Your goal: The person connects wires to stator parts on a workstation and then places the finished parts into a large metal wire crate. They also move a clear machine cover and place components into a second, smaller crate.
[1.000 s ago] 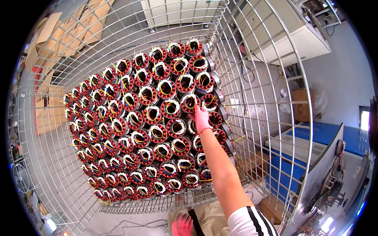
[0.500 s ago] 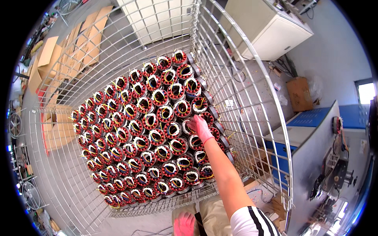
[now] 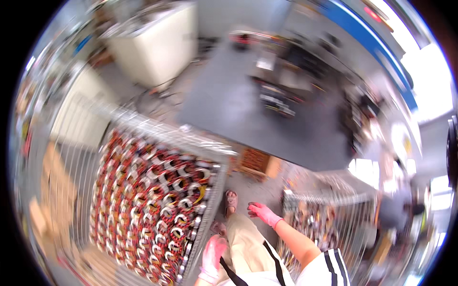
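Note:
My right hand (image 3: 264,213), in a pink glove, is held out in front of my legs with its fingers loosely apart and nothing in it. My left hand (image 3: 213,252), gloved in pink too, hangs beside my left thigh; it is smeared, but its fingers look loosely stretched and I see nothing in them. Nearest to it, on the left, stands a wire mesh cage (image 3: 213,200) packed with rows of motor stators (image 3: 169,212), ring-shaped with red coils, white lacing and wires. Motion blurs much of the view.
A dark grey worktable (image 3: 224,102) with blurred equipment is ahead. Under its near edge sits a box (image 3: 255,161) of reddish parts. Another wire cage (image 3: 329,198) with blurred contents is at my right. A white cabinet (image 3: 152,47) stands far left.
My view has swung right, from above the stator cage toward the worktable. My right hand has left the stators in the cage and is now over the floor.

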The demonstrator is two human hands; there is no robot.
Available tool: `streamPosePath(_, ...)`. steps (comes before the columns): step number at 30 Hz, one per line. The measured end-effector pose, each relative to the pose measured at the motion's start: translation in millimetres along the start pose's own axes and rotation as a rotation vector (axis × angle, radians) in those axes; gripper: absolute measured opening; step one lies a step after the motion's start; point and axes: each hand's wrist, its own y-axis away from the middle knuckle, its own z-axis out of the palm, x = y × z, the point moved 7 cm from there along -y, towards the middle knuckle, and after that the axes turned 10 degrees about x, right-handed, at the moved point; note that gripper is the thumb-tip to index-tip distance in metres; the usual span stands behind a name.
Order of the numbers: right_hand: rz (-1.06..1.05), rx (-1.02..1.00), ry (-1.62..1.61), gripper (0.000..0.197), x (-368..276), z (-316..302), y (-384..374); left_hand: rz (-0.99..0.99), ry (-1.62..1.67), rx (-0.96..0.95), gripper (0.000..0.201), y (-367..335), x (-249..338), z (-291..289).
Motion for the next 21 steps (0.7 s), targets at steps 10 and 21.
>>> streamPosePath(10,-0.457,1.526,-0.862,0.033,189.4,-402.3,286.8,0.135,-1.037,-0.659,0.050,20.3,-123.5,253.5)
streamPosePath(21,0.109,1.152,-0.800,0.029,379.2,-516.5,123.9,1.347,-1.779,-0.708,0.067,-11.1,-387.2,467.7)
